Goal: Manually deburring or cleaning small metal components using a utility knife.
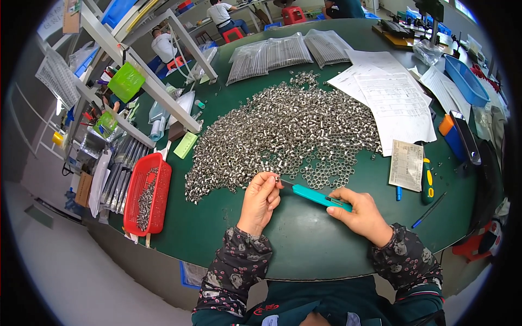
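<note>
- Teal plastic makes up the handle of a slim hand tool (318,196), and the right hand (361,213) is clamped on its rear end, thumb on the near side.
- Thumb and forefinger of the left hand (259,204) are pinched together on what looks like a small metal ring (277,179) — the fingertips cover much of it, so its exact shape cannot be told.
- The tool's thin tip points leftward and reaches the ring, or very nearly; whether it enters the bore or only meets the edge is too small to tell.
- The step in hand seems to be working this one ring with the tip, apparently in the air above the surface (304,239).
- From here, the move appears to call for a firm left pinch and small, controlled motions of the right hand — with care for the left fingertips, which sit close to the tip.
- As for place, the ring lies at the end of the left hand, well apart from the right, and the tool bridges the two. Just beyond, a heap of loose rings (283,125) spreads over the surface; a red basket (163,190) of small metal pieces stands to the left.
</note>
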Motion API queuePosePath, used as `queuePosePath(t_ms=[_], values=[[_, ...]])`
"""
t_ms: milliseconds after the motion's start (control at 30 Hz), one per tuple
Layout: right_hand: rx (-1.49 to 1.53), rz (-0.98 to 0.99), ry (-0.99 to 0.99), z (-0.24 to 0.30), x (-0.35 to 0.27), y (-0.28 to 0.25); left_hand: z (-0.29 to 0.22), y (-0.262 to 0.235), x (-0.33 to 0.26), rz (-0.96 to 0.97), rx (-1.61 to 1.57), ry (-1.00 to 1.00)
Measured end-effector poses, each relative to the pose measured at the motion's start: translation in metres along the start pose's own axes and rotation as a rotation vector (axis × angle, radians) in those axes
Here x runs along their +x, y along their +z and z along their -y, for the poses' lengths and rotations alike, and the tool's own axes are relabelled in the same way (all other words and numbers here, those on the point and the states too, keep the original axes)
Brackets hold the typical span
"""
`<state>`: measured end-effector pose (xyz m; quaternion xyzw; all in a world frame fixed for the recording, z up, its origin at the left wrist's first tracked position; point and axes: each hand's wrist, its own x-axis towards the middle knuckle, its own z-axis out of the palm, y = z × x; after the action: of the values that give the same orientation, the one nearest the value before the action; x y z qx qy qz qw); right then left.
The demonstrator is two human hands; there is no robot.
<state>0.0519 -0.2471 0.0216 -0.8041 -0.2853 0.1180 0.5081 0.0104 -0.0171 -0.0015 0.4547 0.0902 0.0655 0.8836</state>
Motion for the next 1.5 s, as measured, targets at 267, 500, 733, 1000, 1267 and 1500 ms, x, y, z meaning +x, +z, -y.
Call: queuePosePath(t_ms=[267,500,733,1000,1267,1500], values=[[0.117,0.123,0.133,-0.008,0.004,-0.006,-0.004,0.002,0.001,0.041,0.08,-0.013],[0.267,0.126,0.191,-0.009,0.006,-0.013,-0.005,0.003,-0.001,0.052,0.056,-0.064],[0.177,0.166,0.172,-0.01,0.005,-0.01,-0.005,0.006,-0.001,0.036,0.074,-0.061],[-0.275,-0.08,-0.152,0.008,-0.003,-0.004,-0.004,0.005,-0.001,0.054,0.114,-0.034],[-0.392,-0.185,-0.37,0.007,-0.001,-0.001,-0.008,0.008,-0.003,0.069,0.049,-0.009],[-0.289,-0.257,-0.421,0.006,0.002,-0.002,-0.007,0.002,-0.003,0.031,0.029,-0.037]])
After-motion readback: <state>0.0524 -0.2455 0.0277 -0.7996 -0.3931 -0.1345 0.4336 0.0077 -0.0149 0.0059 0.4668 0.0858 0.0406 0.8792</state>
